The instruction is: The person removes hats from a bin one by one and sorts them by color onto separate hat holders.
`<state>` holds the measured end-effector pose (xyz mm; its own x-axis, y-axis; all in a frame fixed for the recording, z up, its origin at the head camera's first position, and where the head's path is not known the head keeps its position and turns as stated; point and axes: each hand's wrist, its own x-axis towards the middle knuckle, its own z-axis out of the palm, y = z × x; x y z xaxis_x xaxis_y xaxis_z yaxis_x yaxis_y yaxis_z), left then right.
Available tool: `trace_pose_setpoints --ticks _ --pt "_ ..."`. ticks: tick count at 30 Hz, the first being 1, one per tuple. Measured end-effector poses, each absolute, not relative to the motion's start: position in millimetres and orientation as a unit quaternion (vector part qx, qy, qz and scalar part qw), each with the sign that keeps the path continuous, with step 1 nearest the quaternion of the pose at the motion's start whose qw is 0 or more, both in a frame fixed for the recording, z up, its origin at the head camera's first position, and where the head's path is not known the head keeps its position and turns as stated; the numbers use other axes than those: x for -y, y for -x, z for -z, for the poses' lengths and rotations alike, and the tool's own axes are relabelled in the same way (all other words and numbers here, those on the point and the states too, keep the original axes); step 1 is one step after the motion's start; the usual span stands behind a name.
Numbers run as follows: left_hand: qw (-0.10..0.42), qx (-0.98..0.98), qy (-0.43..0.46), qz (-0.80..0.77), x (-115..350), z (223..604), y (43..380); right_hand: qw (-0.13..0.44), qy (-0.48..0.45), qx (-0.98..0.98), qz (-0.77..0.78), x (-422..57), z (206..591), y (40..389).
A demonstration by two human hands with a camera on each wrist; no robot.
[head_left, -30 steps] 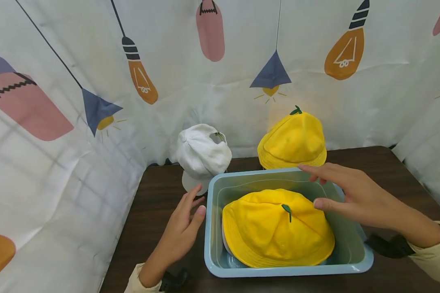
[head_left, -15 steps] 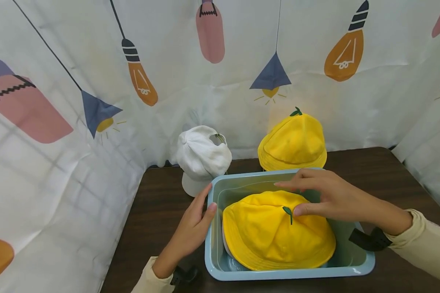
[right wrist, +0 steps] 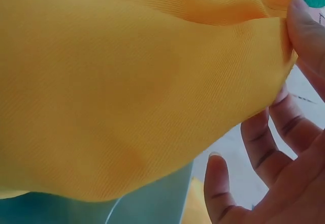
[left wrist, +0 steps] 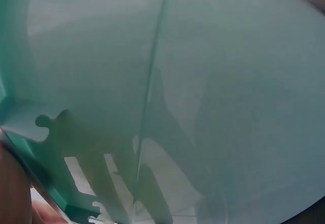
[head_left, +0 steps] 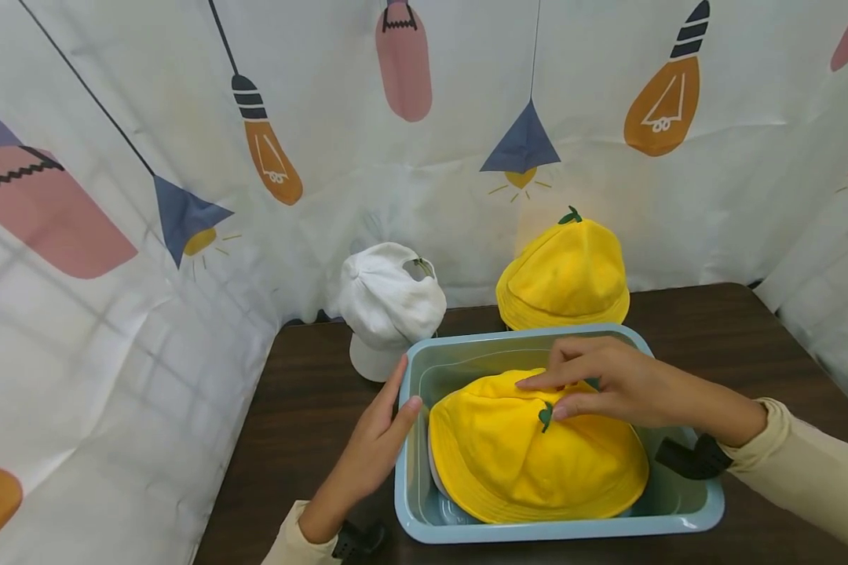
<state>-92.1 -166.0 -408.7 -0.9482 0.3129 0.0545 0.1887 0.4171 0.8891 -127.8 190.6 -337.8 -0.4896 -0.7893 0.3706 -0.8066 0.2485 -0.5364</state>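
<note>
A yellow bucket hat [head_left: 509, 463] with a small green leaf tab [head_left: 545, 417] lies in the light blue plastic basin [head_left: 558, 534]. My right hand [head_left: 608, 383] reaches in from the right and pinches the crown's fabric beside the leaf. In the right wrist view, the thumb [right wrist: 307, 33] presses the folded cloth from one side and fingers [right wrist: 289, 115] meet it from the other. At the basin's left side, my left hand [head_left: 367, 451] rests against the wall with fingers fairly straight and the thumb at the rim. The basin's outer wall [left wrist: 228, 82] fills the left wrist view.
Behind the basin stand a white cap [head_left: 392, 302] at left and a second yellow hat [head_left: 564, 275] at right. Something pale shows under the hat's left brim. The dark wooden table [head_left: 297, 408] backs onto a white curtain [head_left: 396, 180] printed with lamps.
My right hand has moved left and down over the basin and taken hold of the hat's crown, bending the leaf tab. My left hand has come right, to the basin's rim.
</note>
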Motion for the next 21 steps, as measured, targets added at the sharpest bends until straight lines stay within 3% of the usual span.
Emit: trace_pose_setpoints --ticks 21 --pt "0.060 -0.826 -0.158 -0.538 166.3 410.8 91.7 0.022 -0.472 0.788 -0.395 -193.8 342.2 129.3"
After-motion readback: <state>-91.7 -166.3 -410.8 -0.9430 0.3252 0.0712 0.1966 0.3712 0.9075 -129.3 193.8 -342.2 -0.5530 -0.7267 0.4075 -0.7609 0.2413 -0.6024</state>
